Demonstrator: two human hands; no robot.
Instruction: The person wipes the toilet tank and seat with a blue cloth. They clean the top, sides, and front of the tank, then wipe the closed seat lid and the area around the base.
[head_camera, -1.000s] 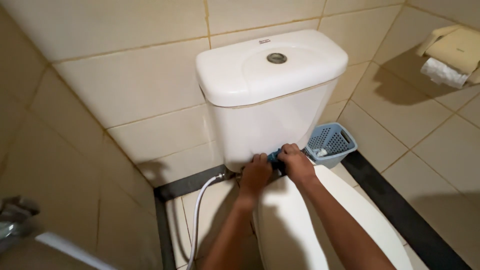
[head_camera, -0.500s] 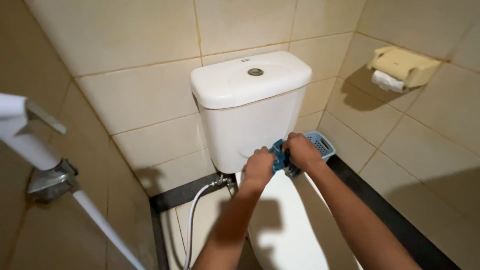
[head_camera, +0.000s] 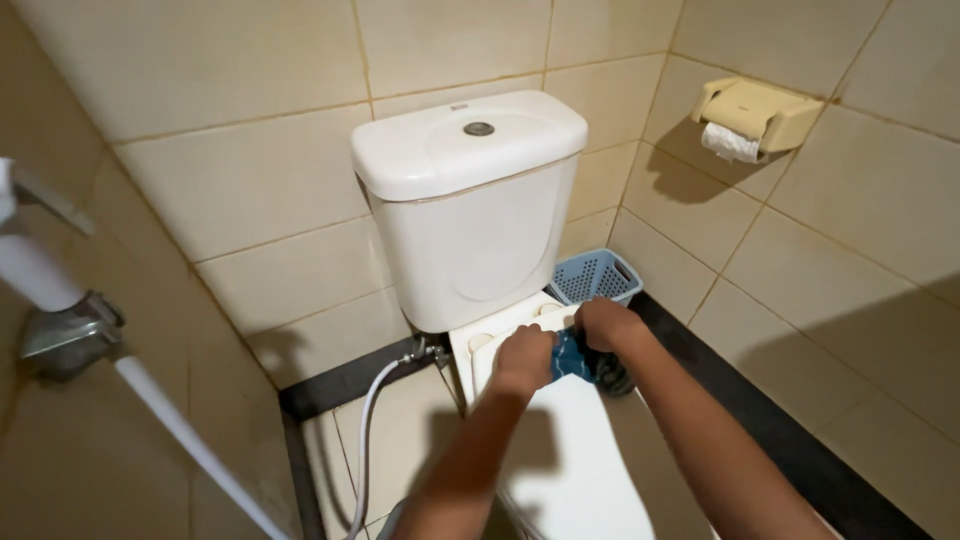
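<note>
A white toilet stands against the tiled wall, its cistern (head_camera: 470, 200) upright and the closed lid (head_camera: 575, 450) below it. A blue cloth (head_camera: 572, 357) is pressed on the back of the lid near the hinges. My left hand (head_camera: 525, 358) grips the cloth's left side. My right hand (head_camera: 603, 325) holds its right side, fingers curled over it. Both forearms reach in from the bottom of the view.
A blue slotted basket (head_camera: 597, 276) sits on the floor right of the cistern. A toilet paper holder (head_camera: 752, 115) hangs on the right wall. A white hose (head_camera: 365, 430) runs down beside the bowl. A spray handle and bracket (head_camera: 60, 325) are on the left wall.
The view has shifted so the toilet sits further right and lower. Both hands with the cloth have come slightly forward from the cistern base onto the back of the lid.
</note>
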